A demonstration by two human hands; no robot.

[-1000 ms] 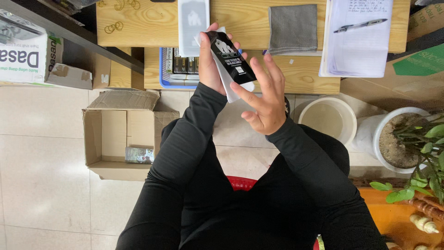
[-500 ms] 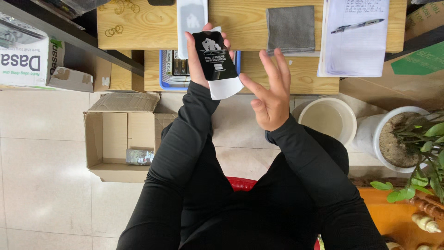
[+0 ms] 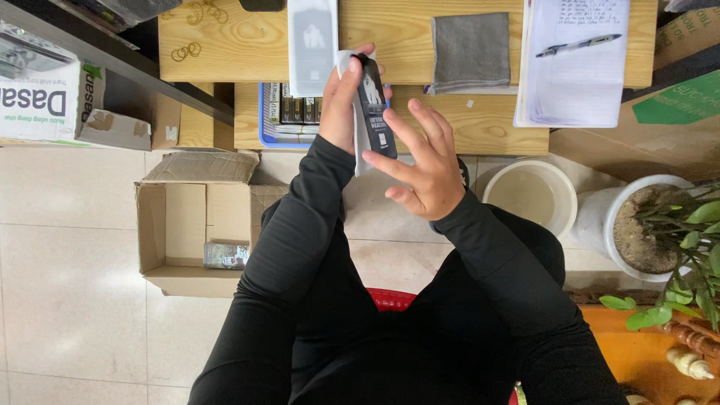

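Pale wooden desk (image 3: pixel 225 37) over tiled floor. A slim black rectangular packet with a white backing card (image 3: pixel 373 112) is gripped at its top edge by the left hand (image 3: pixel 341 105) — judged light, thin, slightly flexible (edges best pinched). Right hand (image 3: pixel 420 165) spread, empty, just beside.

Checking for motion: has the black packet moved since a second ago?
Yes. The black packet in the left hand turned edge-on and sits closer to the grey cloth.
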